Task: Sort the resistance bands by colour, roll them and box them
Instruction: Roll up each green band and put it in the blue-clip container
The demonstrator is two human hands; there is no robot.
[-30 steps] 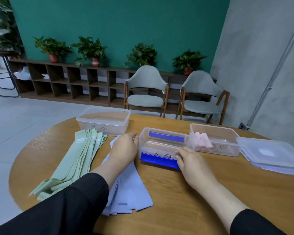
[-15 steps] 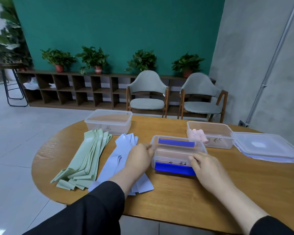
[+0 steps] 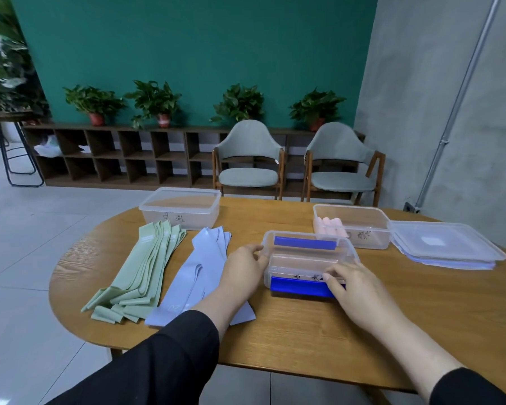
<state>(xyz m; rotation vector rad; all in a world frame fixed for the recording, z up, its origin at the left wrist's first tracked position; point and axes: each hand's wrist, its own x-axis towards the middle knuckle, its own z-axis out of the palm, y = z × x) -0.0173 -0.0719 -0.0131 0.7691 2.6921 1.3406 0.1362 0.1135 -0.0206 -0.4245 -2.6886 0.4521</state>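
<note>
Boxing step: blue-clipped box [image 3: 307, 260] at desk [image 3: 319, 328] centre, left grip [image 3: 241, 273] steadying its left end, right grip [image 3: 355, 290] pinching its near clip. Next, probably: rolling lilac bands [image 3: 200, 268], green bands [image 3: 142, 271].

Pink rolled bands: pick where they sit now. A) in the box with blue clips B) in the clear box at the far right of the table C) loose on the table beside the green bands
B: the pink rolls lie inside the far right clear box, beside the stacked lids.
</note>
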